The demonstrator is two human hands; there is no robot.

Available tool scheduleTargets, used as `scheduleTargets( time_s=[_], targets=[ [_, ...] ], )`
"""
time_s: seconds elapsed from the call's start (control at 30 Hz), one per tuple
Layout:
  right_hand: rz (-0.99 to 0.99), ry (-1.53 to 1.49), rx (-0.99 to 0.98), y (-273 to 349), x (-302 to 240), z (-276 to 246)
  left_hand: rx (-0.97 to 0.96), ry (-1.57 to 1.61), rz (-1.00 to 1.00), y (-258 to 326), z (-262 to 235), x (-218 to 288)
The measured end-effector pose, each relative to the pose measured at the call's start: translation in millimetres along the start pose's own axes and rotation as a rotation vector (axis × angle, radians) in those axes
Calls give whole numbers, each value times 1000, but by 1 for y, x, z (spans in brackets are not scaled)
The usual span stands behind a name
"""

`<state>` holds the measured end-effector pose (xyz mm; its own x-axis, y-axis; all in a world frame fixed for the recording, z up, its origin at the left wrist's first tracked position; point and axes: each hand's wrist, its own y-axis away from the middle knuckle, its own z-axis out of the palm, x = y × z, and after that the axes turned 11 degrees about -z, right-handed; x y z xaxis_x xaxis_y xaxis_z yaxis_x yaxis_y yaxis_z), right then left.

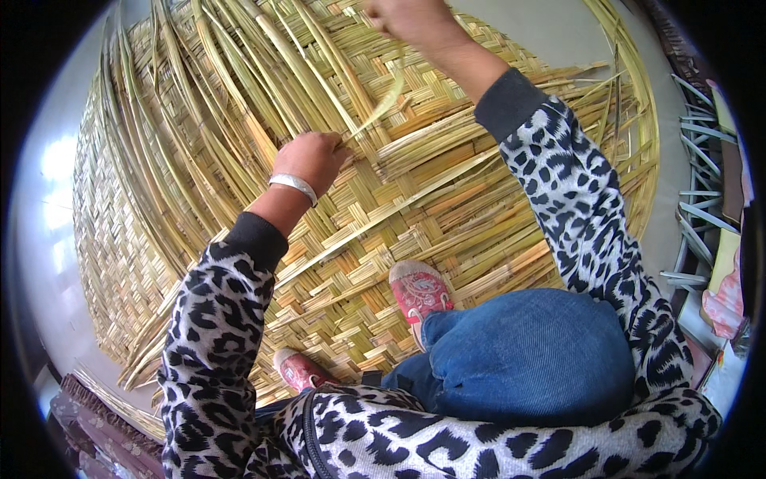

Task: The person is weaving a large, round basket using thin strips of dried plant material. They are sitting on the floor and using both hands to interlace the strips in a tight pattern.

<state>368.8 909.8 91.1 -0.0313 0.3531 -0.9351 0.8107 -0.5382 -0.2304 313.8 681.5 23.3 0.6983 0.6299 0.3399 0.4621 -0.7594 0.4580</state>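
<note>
My left hand (311,164), a pale bracelet at its wrist, is closed on one end of a thin pale-green reed strip (386,102) above the middle of a woven reed mat (120,263). The strip curves up to my right hand (419,25), which is closed at the far edge of the view. Its fingertips are partly hidden, but the strip runs into it. Long unwoven reed strips (231,72) fan out from the mat beyond my left hand. More loose strips (479,172) lie crosswise below my right arm.
My pink shoes (420,289) are on the mat, with my bent denim knee (531,351) to their right. Long reeds (648,160) curve along the mat's right edge. Farther right is a rack of grey tubes (698,168). Patterned cloth (104,423) lies at the lower left.
</note>
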Motion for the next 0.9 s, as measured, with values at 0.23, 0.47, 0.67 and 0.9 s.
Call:
scheduleTargets(
  time_s=[0.23,0.47,0.67,0.9],
  targets=[
    [-445,634,-197,14,16,38,229,411,-442,-32,16,-40],
    [414,177,-359,62,98,38,128,621,-395,-52,13,-58],
    [641,-474,-166,52,85,22,146,1103,-400,-52,21,-81],
    [572,-699,-296,23,63,23,-206,1517,-376,-74,28,-99]
  ],
)
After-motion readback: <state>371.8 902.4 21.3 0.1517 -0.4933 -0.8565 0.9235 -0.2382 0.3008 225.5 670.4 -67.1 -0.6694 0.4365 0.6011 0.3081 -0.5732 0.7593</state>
